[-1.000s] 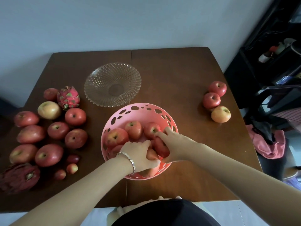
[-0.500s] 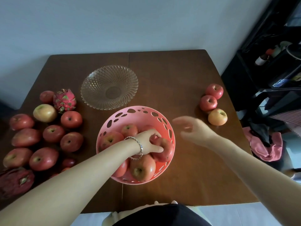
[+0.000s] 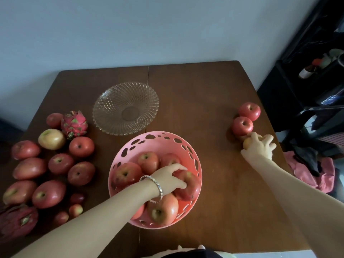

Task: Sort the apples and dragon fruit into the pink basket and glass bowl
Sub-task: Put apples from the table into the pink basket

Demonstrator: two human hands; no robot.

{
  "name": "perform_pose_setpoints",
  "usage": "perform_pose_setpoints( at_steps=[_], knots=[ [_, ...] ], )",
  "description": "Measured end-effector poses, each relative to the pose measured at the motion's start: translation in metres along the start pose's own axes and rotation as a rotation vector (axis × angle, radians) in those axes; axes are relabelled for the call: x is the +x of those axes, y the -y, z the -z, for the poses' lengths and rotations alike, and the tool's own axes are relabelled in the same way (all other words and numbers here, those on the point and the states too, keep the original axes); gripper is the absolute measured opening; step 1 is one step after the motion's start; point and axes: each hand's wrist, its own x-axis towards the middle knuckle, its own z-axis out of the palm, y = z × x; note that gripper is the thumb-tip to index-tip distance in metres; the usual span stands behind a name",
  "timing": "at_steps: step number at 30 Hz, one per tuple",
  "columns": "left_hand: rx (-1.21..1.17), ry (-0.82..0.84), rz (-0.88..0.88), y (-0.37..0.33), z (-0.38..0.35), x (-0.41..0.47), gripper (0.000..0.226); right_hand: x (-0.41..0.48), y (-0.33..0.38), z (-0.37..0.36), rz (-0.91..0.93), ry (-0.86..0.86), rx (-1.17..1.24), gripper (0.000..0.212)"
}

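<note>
The pink basket (image 3: pixel 163 140) stands at the table's front middle with several red apples in it. My left hand (image 3: pixel 170 178) reaches into it and rests on a red apple (image 3: pixel 189 187) at its right side. My right hand (image 3: pixel 259 148) is at the table's right edge, fingers closed over a yellowish apple (image 3: pixel 248 141). Two red apples (image 3: pixel 243 125) lie just behind that hand. The empty glass bowl (image 3: pixel 125 108) sits behind the basket. A pink dragon fruit (image 3: pixel 74 123) lies left of the bowl, and a darker dragon fruit (image 3: pixel 17 221) lies at the front left.
Several apples (image 3: pixel 59 163) of mixed sizes crowd the table's left side. The brown table (image 3: pixel 195 94) meets a pale wall at the back. Dark shelving (image 3: pixel 307 81) and a pink cloth (image 3: pixel 316 174) are off the right edge.
My right hand left the basket, moved right and closed over the yellowish apple. My left hand shifted onto the apple at the basket's right side.
</note>
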Motion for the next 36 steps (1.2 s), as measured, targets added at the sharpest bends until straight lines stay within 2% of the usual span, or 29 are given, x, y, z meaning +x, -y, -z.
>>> perform_pose_setpoints(
  at_steps=[7, 12, 15, 17, 21, 23, 26, 28, 30, 32, 36],
  knots=[
    [-0.025, -0.018, -0.031, 0.007, -0.002, 0.0, 0.052, -0.024, -0.006, 0.02, 0.048, 0.062, 0.094, 0.06],
    [-0.061, -0.104, 0.054, 0.014, -0.002, -0.004, 0.058, -0.082, 0.053, 0.044, 0.457, 0.157, 0.448, 0.063],
    [-0.057, -0.135, 0.074, 0.017, -0.005, -0.006, 0.055, -0.106, 0.095, 0.042, 0.702, 0.307, 0.374, 0.066],
    [-0.066, -0.158, 0.07, 0.017, -0.006, -0.007, 0.053, -0.115, 0.112, 0.027, 0.779, 0.371, 0.243, 0.071],
    [-0.07, -0.185, 0.12, 0.02, -0.011, -0.008, 0.052, -0.122, 0.124, -0.002, 0.792, 0.404, -0.065, 0.076],
    [-0.157, -0.187, 0.111, 0.02, -0.013, -0.009, 0.047, -0.12, 0.123, -0.004, 0.79, 0.367, -0.156, 0.071],
    [-0.25, -0.164, 0.101, 0.018, -0.009, -0.011, 0.053, -0.12, 0.12, -0.003, 0.821, 0.349, -0.247, 0.059],
    [-0.34, -0.159, 0.096, 0.015, -0.002, -0.008, 0.054, -0.121, 0.114, -0.004, 0.809, 0.4, -0.207, 0.055],
    [-0.505, -0.221, 0.108, 0.008, 0.01, -0.001, 0.048, -0.123, 0.107, -0.006, 0.767, 0.491, -0.087, 0.05],
    [-0.571, -0.26, 0.13, 0.0, 0.019, 0.008, 0.05, -0.126, 0.101, -0.008, 0.735, 0.554, 0.019, 0.049],
    [-0.192, -0.143, 0.114, -0.017, 0.025, 0.02, 0.048, -0.127, 0.095, -0.004, 0.767, 0.6, 0.048, 0.055]
  ],
)
